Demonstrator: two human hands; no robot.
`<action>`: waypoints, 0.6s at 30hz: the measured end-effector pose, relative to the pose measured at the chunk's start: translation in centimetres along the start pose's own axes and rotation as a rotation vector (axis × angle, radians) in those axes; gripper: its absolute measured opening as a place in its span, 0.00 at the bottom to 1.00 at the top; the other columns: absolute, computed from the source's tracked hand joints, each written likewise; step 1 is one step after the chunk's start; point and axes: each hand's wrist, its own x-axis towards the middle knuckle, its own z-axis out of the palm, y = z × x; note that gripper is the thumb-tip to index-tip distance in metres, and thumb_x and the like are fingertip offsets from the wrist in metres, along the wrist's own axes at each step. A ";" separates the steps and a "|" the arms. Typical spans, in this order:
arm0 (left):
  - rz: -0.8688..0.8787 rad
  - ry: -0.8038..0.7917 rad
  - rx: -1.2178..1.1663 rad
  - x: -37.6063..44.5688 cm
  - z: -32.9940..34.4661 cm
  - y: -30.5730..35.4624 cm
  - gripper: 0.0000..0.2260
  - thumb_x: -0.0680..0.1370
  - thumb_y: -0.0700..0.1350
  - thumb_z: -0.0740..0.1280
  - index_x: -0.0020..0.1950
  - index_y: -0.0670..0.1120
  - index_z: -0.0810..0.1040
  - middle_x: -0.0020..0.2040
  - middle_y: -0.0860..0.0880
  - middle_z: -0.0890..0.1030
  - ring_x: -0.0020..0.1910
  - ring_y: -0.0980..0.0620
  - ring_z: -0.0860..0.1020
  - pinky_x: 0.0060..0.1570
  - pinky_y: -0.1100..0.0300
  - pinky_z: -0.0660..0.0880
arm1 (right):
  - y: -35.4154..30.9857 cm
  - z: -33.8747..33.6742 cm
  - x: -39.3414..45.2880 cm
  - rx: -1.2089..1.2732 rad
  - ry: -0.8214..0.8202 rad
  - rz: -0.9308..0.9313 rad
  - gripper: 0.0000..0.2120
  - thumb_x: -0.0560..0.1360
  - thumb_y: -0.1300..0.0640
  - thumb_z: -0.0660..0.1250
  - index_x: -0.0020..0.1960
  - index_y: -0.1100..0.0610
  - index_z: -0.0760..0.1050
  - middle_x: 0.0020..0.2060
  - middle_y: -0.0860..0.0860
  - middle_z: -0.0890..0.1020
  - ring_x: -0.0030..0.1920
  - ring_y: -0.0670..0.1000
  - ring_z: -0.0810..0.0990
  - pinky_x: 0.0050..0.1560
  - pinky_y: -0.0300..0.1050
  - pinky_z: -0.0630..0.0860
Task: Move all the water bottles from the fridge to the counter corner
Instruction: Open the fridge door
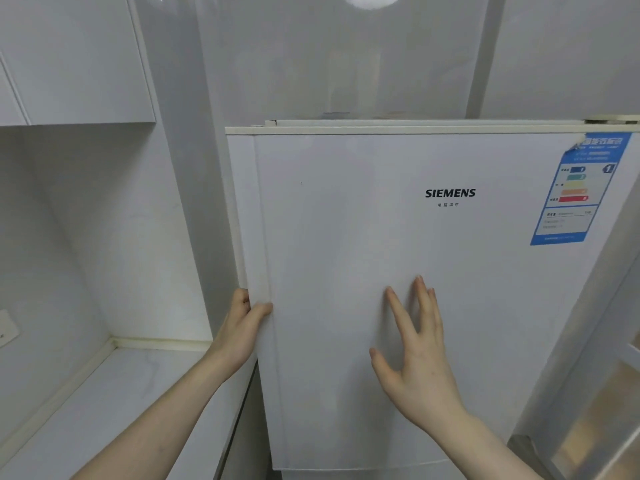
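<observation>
The white fridge (398, 271) stands with its door closed, so its contents are hidden and no water bottles show. The left hand (242, 327) grips the door's left edge, thumb on the front. The right hand (415, 351) lies wide, fingers spread over the door. The pale tabletop (114, 410) runs into the corner left of the fridge.

Pale marble counter (104, 410) beside fridge (381, 237)

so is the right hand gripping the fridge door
No, the right hand lies flat and open on the fridge door; the left hand grips its edge.
</observation>
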 end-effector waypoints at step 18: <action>0.202 -0.262 -0.023 -13.5 -2.6 -1.5 0.12 0.76 0.65 0.62 0.45 0.58 0.72 0.44 0.53 0.80 0.48 0.49 0.78 0.65 0.38 0.74 | -6.5 -3.5 -9.0 0.137 -0.093 0.025 0.45 0.78 0.53 0.73 0.84 0.39 0.48 0.81 0.35 0.36 0.83 0.41 0.40 0.72 0.33 0.51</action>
